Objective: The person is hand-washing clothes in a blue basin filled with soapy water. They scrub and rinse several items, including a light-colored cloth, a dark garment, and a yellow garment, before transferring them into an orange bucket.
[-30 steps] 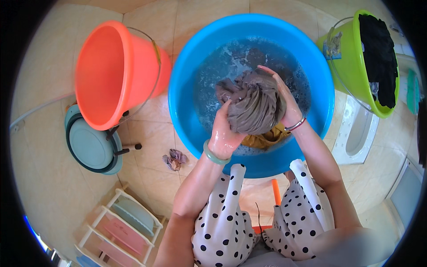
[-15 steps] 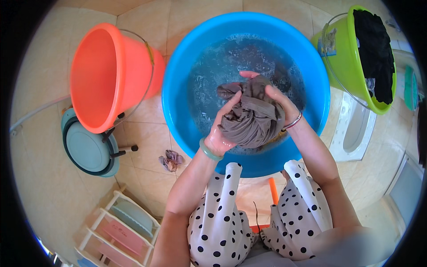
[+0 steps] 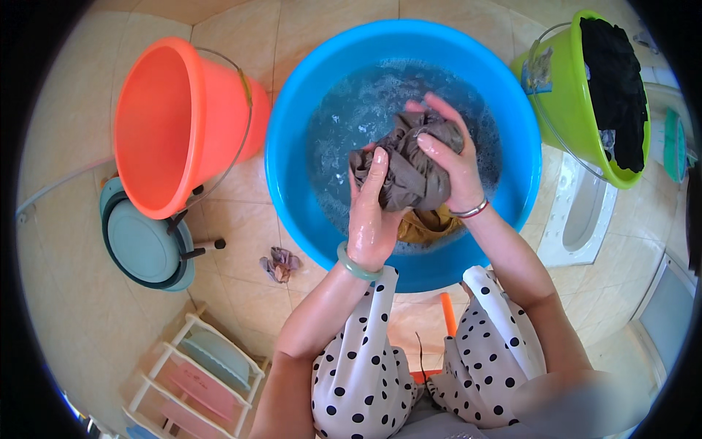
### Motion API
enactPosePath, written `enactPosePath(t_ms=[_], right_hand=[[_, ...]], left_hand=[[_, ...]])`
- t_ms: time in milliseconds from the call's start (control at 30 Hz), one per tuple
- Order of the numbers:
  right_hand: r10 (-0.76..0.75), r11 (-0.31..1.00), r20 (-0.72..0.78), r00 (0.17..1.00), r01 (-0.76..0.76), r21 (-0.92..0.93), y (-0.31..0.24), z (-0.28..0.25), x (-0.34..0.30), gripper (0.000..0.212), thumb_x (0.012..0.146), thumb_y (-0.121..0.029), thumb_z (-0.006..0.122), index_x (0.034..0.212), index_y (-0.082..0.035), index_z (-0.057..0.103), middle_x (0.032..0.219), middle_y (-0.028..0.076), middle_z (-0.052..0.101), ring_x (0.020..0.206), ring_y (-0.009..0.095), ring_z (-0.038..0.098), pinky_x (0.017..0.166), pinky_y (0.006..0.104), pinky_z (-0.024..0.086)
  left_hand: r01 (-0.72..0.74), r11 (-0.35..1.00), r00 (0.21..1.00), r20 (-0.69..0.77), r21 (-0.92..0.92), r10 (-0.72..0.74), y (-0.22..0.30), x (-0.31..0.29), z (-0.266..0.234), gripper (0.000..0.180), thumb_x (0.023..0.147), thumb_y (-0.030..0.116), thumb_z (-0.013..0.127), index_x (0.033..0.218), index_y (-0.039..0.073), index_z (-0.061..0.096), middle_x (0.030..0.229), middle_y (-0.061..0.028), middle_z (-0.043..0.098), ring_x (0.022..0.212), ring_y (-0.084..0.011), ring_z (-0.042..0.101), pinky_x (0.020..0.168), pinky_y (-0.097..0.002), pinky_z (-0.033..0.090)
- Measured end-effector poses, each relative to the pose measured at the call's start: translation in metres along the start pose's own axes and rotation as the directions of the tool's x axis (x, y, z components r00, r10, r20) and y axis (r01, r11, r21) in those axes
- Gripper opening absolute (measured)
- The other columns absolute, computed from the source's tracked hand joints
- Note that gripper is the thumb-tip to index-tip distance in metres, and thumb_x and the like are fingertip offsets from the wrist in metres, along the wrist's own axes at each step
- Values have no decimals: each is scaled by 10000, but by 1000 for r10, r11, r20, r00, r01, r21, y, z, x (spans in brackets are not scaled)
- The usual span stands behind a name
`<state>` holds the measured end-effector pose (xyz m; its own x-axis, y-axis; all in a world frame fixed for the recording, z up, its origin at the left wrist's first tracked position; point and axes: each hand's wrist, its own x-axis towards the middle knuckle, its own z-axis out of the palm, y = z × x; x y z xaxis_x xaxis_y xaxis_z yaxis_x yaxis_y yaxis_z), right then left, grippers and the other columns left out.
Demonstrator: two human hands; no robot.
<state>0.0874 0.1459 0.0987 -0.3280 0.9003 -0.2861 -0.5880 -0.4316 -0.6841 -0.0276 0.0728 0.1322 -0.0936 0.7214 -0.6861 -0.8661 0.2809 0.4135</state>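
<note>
Grey cloth (image 3: 411,172) hides most fingers (thumb (image 3: 378,164) aside) of the left hand (image 3: 370,227).

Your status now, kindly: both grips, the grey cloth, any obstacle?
Left grip and right grip: around bunched grey cloth. Cloth: over blue basin. Mustard cloth: near, not blocking.

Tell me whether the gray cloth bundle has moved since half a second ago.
Yes: the gray cloth bundle has moved forward, toward the far side of the blue basin.
</note>
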Motion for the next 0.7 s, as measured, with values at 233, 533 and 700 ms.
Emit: enactPosePath(t_ms=[233, 533, 700], right_hand=[[161, 975, -159, 974, -132, 178, 10, 16, -10, 255, 852, -115, 716, 1061, -84, 573, 1048, 53, 617, 973, 149, 601, 839, 312, 507], [376, 876, 80, 923, -382, 295, 11, 5, -11, 283, 981, -278, 514, 1205, -107, 533, 1124, 54, 582, 1054, 172, 591, 907, 317, 512], [262, 897, 340, 903, -358, 258, 14, 2, -17, 301, 1025, -249, 415, 1254, -76, 509, 1172, 64, 565, 1091, 167, 577, 951, 308, 490]], left_hand=[[-567, 57, 585, 353, 822, 730, 0, -4, 6, 275, 774, 70, 775, 992, 65, 609, 1184, -142, 554, 1134, -257, 544, 946, -398, 447], [-730, -409, 319, 802, 548, 505, 17, -2, 23, 367, 519, 34, 785, 841, 125, 633, 1104, -128, 595, 1070, -369, 569, 852, -422, 486], [-769, -464, 296, 888, 440, 352, 27, -14, 19, 365, 438, 122, 781, 776, 171, 651, 1106, -129, 599, 1028, -372, 591, 739, -398, 497]])
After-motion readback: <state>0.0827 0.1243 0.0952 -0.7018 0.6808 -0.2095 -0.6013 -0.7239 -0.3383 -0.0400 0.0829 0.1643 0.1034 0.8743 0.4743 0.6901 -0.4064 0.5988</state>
